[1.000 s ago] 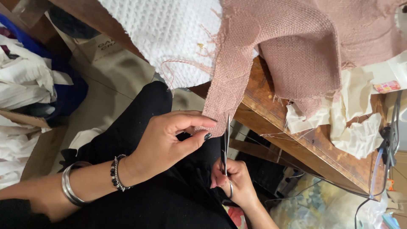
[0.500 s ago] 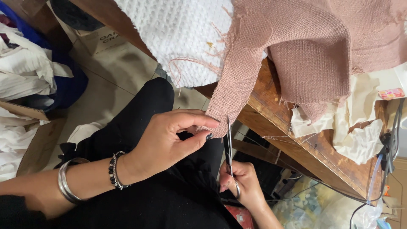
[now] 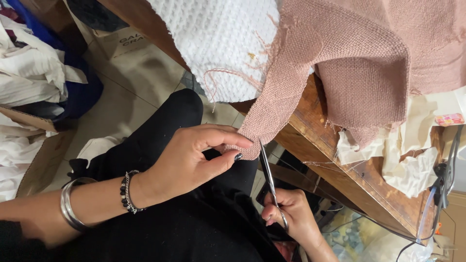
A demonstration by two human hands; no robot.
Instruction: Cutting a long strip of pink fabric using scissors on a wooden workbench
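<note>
Two hands share the work: our left hand [image 3: 194,160] pinches the pink cloth strip [image 3: 272,116] hanging off the wooden table [image 3: 340,160], and our right hand [image 3: 291,218] grips the scissors [image 3: 268,177]. We judge it best to keep the strip taut and the blades square to its edge.

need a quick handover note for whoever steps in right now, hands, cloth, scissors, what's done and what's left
Left hand: pinches the lower end of the pink woven cloth strip between thumb and fingers, holding it taut.
Right hand: grips the scissors by the handles, blades pointing up at the strip's bottom edge beside the left thumb.
The strip hangs off the wooden table; the rest of the pink cloth lies on top, next to a white knit cloth.
Done: strip tensioned, blades at the edge.
Left: how far the cut has gone cannot be told; the strip is not yet parted from the main piece.
</note>
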